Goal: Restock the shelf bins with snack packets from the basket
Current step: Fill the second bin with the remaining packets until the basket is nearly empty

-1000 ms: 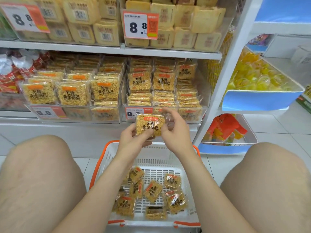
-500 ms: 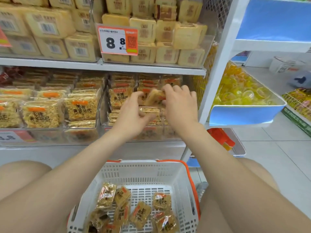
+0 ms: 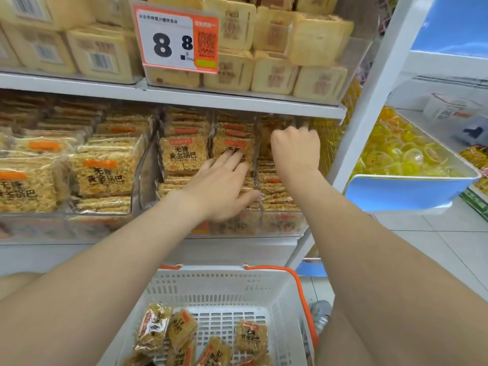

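Observation:
A clear shelf bin on the middle shelf holds stacks of golden rice-crisp snack packets with orange labels. My left hand lies with straight fingers against an upright packet in the bin's middle column. Further right, my right hand reaches deep into the right column just under the shelf above. Its fingers curl away from me and are hidden, so I cannot tell whether it holds a packet. Below, a white basket with orange handles holds several loose snack packets.
A neighbouring bin of the same packets stands to the left. The shelf above carries pale cake packs and a price tag. A white upright post stands right of the bin, then a blue tray of yellow jellies.
Both hands lifted one packet from above the basket up into the bin. The packet is now out of sight; my left hand has flattened and my right hand has gone deeper right.

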Action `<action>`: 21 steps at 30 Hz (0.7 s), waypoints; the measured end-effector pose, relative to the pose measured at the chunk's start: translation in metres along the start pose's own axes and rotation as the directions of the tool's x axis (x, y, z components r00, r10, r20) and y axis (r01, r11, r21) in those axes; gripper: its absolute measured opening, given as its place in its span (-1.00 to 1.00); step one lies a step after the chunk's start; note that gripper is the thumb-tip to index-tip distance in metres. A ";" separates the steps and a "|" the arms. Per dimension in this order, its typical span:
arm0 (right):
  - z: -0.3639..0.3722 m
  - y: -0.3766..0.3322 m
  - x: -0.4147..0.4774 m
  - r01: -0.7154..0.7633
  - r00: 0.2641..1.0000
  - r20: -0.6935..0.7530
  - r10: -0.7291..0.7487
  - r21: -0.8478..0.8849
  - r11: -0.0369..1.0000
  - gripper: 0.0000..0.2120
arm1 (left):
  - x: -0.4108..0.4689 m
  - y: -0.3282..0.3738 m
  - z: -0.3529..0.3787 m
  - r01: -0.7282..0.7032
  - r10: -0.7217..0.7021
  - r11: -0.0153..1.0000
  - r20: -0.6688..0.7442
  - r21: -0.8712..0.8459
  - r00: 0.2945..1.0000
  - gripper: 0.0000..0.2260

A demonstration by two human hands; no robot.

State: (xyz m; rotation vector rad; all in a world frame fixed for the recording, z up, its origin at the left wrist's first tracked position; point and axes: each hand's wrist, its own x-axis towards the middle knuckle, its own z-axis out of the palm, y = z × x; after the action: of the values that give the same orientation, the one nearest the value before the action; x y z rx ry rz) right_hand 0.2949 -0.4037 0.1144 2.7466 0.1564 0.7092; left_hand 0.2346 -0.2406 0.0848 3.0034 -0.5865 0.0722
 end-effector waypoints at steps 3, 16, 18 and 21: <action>0.014 -0.005 0.006 -0.062 0.996 -0.066 0.064 0.029 0.998 -0.94 | 0.003 0.000 0.003 -0.006 0.006 0.999 -0.006 0.034 1.000 -0.30; 0.043 0.005 0.024 -0.025 1.000 -0.013 0.028 0.194 0.981 -0.58 | 0.003 0.004 0.010 0.006 -0.007 1.000 0.049 0.028 0.999 -0.38; 0.043 0.004 0.022 -0.034 0.999 0.033 0.027 0.237 0.971 -0.46 | 0.003 0.004 0.010 0.008 -0.009 1.000 0.043 0.029 0.999 -0.38; 0.041 0.001 0.016 -0.028 0.999 0.044 0.018 0.230 0.973 -0.43 | 0.002 0.005 0.010 0.009 -0.010 1.000 0.040 0.030 0.999 -0.38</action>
State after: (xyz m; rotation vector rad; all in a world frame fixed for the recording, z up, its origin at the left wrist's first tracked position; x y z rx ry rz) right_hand 0.3291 -0.4122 0.0882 2.9859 0.2107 0.6778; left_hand 0.2353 -0.2470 0.0753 3.0429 -0.5795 0.0195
